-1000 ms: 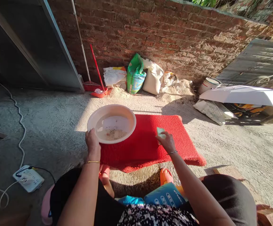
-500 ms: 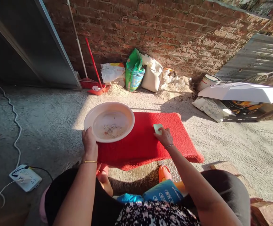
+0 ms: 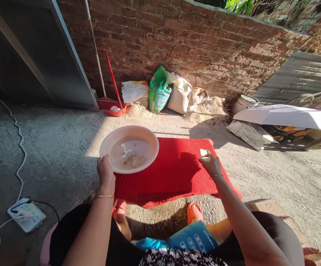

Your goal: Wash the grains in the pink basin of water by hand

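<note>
Brick, plush and plastic in hard sunlight

A weathered brick wall (image 3: 160,40) runs across the back, with a green sack (image 3: 159,92) and a cream sack (image 3: 179,96) side by side at its foot. Nearer, a red mat (image 3: 166,184) spreads before the person's feet (image 3: 195,213), partly sunlit, partly in shadow. Its thick pile looks soft and floppy, so an edge or corner should give the surest hold; soaked, it would probably turn heavy.

Over the mat's left part is a pale basin (image 3: 134,132), jutting past the edge (whether its base rests on the pile, I cannot tell). It looks like thin plastic, light in itself but weighted by the liquid (image 3: 142,149) inside; the rim is the place to grip, held level against slopping. The left hand (image 3: 105,173) grips exactly there, at the near left, what looks like the thumb on top; the other fingers are hidden, so their spread cannot be told.

The right hand (image 3: 212,165) is over the mat's right part, thumb and fingers pinching a pale green block (image 3: 204,152). Soap or sponge, it seems light, perhaps slippery when wet, and best held by its sides. Smallest of all, dark bits (image 3: 132,160) lie scattered in the basin.
</note>
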A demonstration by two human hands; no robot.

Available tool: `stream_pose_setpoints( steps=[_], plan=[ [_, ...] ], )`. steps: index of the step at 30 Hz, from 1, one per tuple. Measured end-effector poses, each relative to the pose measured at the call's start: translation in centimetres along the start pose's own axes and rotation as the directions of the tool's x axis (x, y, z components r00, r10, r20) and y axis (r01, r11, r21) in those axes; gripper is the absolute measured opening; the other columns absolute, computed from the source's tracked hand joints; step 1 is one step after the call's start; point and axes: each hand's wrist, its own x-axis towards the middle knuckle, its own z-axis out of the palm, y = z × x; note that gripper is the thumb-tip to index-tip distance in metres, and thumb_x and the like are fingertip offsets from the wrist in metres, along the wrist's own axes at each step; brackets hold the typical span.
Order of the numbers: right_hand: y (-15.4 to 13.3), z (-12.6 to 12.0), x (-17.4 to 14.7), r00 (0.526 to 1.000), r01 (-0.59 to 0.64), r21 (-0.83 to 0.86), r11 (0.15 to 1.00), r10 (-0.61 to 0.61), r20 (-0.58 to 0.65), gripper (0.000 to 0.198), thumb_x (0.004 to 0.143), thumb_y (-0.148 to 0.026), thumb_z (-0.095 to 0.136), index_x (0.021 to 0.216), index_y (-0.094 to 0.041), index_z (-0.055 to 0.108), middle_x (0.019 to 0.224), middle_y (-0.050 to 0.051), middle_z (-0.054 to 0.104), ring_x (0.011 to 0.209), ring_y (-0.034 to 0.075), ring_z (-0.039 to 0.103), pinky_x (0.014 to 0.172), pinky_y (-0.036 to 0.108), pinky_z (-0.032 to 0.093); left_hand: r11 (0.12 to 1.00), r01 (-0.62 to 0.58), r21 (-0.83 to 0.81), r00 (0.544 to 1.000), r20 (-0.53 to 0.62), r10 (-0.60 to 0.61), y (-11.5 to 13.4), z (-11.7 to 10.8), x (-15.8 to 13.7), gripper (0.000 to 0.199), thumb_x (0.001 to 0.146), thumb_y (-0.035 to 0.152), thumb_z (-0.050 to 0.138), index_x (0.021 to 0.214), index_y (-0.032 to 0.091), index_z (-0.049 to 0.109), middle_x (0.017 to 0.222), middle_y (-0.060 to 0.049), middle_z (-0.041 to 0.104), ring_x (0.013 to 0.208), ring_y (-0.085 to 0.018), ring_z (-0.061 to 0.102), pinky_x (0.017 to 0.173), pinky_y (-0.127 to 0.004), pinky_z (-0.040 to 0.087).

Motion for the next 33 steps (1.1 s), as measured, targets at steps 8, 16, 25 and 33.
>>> stream_pose_setpoints(
  steps=[8,16,25,33],
  plan=[
    [-14.1,7.7,-6.2,0.874,0.412,0.031,0.911,-0.405,0.269,0.04,0.077,-0.046,0.069,0.112,-0.029,0.064,0.112,0.005,0.052,0.096,0.018,0.057,0.076,0.028,0.044,0.999,-0.017,0.04,1.0,0.017,0.016,0.1,-0.3,0.0,0.036,0.07,0.038,0.057,0.099,0.016,0.06,0.086,0.0,0.063,0.077,-0.015,0.056,0.076,-0.033,0.047],
    [-6.1,3.7,0.5,0.972,0.167,-0.124,0.978,-0.142,0.19,0.043,0.077,-0.047,0.067,0.115,-0.026,0.064,0.114,0.007,0.051,0.09,0.019,0.061,0.078,0.031,0.046,0.999,-0.005,0.037,1.0,0.019,0.004,0.0,-0.3,0.1,0.035,0.069,0.037,0.056,0.098,0.016,0.06,0.085,0.0,0.063,0.075,-0.016,0.057,0.075,-0.033,0.046],
    [3.1,-1.1,7.1,0.974,-0.218,-0.047,0.975,0.214,-0.073,0.047,0.065,-0.05,0.071,0.099,-0.018,0.068,0.096,0.011,0.058,0.083,0.025,0.059,0.08,0.044,0.048,1.0,0.014,0.021,1.0,0.012,-0.014,0.6,-0.2,-0.8,0.035,0.072,0.036,0.057,0.1,0.016,0.06,0.087,0.0,0.063,0.077,-0.016,0.057,0.076,-0.033,0.047],
    [-13.6,7.2,3.3,0.952,0.275,0.06,0.959,-0.281,0.121,0.037,0.078,-0.041,0.068,0.11,-0.023,0.069,0.113,0.01,0.056,0.092,0.019,0.06,0.085,0.03,0.046,1.0,-0.002,0.029,1.0,0.032,0.001,0.2,-0.7,-0.4,0.037,0.073,0.041,0.06,0.1,0.015,0.062,0.086,-0.001,0.064,0.077,-0.017,0.059,0.079,-0.036,0.049]
  ],
)
